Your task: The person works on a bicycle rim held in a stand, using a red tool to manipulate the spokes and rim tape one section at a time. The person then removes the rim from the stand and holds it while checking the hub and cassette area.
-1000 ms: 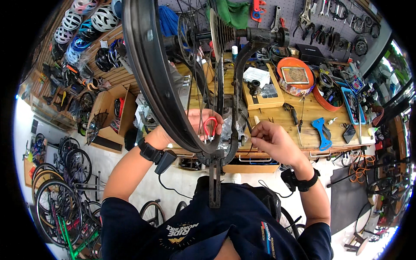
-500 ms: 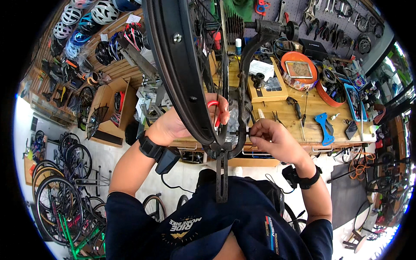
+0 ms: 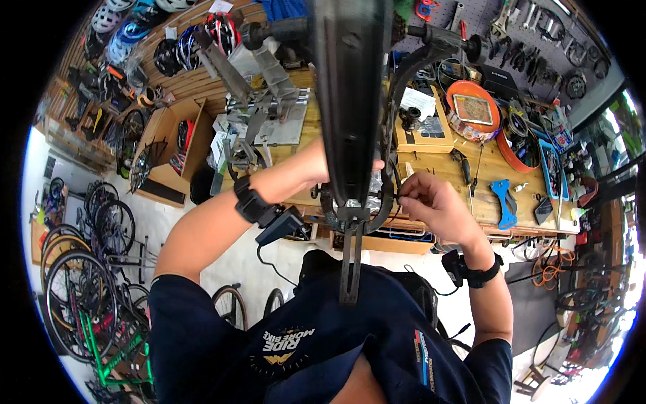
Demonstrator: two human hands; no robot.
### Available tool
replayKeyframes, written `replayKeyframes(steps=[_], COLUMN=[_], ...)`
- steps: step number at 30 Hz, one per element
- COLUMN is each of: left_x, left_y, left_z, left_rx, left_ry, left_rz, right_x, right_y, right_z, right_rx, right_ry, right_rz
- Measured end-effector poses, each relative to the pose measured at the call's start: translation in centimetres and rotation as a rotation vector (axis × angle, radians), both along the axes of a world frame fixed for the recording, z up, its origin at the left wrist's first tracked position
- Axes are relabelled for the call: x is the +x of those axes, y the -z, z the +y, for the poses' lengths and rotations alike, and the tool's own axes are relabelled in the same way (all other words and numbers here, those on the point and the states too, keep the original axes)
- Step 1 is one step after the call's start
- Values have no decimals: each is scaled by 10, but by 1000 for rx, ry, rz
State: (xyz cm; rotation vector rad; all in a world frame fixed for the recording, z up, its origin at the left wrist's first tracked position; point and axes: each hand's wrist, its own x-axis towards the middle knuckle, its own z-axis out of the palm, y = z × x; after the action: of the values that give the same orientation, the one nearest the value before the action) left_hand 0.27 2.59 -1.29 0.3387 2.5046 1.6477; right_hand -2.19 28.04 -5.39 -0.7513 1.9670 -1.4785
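Observation:
A black bicycle wheel (image 3: 353,101) stands upright in a dark metal truing stand (image 3: 412,66) in front of me, its rim seen edge-on. My left hand (image 3: 315,163) reaches behind the rim from the left. Most of its fingers are hidden there, and only a fingertip shows at the rim's right side. My right hand (image 3: 434,204) is at the stand's right side, with thumb and forefinger pinched on a small dark adjusting knob (image 3: 398,198). The slotted lower bar (image 3: 350,269) of the stand points toward my chest.
On the wooden bench (image 3: 431,165) to the right lie a cardboard box (image 3: 427,141), an orange round tin (image 3: 494,111), a screwdriver (image 3: 463,165) and a blue tool (image 3: 503,202). Metal fixtures (image 3: 272,101) stand at the left. Bicycles (image 3: 81,269) crowd the floor at far left.
The wheel and stand now appear more upright and central as my view has shifted. The red-handled tool seen in my left hand is now hidden behind the rim. My right hand remains at the knob.

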Motion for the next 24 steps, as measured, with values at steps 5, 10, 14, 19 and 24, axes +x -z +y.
replayKeyframes(steps=[5, 10, 14, 19, 24], left_x=[-10, -20, 3, 24, 33], left_y=[21, 49, 7, -28, -65], left_z=[-8, -20, -20, -23, -20], left_rx=[-296, -149, 140, 432, 498], left_ry=[-117, 28, 42, 62, 71], left_rz=[97, 164, -193, -234, -102], right_x=[-9, -13, -11, 5, 7], right_y=[-7, -29, -33, -70, -87], right_z=[-19, -40, -49, -69, -68], right_rx=[-49, -86, -18, -69, -332], right_ry=[73, 24, -7, 125, 164], right_rz=[83, 177, 104, 153, 47])
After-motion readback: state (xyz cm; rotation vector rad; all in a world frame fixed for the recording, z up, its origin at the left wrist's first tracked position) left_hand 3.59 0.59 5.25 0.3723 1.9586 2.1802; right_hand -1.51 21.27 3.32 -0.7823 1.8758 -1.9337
